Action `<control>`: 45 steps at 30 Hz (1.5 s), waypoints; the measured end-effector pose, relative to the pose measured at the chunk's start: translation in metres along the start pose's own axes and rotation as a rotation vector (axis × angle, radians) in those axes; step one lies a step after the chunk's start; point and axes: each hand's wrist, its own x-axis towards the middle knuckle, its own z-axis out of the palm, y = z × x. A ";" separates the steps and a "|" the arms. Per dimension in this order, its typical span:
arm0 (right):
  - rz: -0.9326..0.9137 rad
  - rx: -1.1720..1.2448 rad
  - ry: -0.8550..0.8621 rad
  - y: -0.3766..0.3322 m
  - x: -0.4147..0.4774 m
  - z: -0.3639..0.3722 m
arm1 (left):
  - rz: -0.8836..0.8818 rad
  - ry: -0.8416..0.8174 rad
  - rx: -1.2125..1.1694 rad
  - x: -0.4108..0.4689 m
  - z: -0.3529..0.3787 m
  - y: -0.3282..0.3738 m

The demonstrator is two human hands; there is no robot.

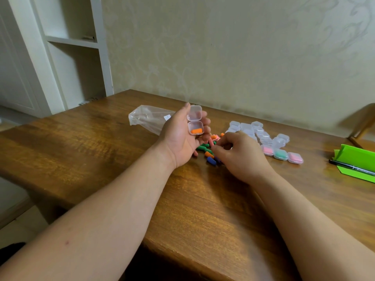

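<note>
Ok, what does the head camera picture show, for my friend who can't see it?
A person's left hand holds an open clear plastic case with one orange foam earplug inside, while the right hand reaches into a pile of colourful earplugs on a wooden table. More clear cases lie just beyond.

Two bare forearms, uncovered from the elbows down, end in the left hand and right hand, with a small spot on the left forearm.
</note>
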 end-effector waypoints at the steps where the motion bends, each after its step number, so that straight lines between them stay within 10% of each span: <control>1: 0.003 -0.024 -0.013 -0.002 0.000 0.001 | 0.001 0.008 0.001 0.000 0.000 0.000; 30: 0.164 0.001 0.042 -0.003 0.009 -0.013 | -0.051 0.040 0.070 0.000 0.004 -0.001; 37: -0.090 0.017 0.339 -0.010 0.007 -0.023 | -0.125 -0.023 0.203 -0.001 0.007 -0.008; 45: -0.318 -0.200 0.241 -0.015 0.003 -0.017 | -0.125 -0.187 0.265 -0.001 0.007 -0.012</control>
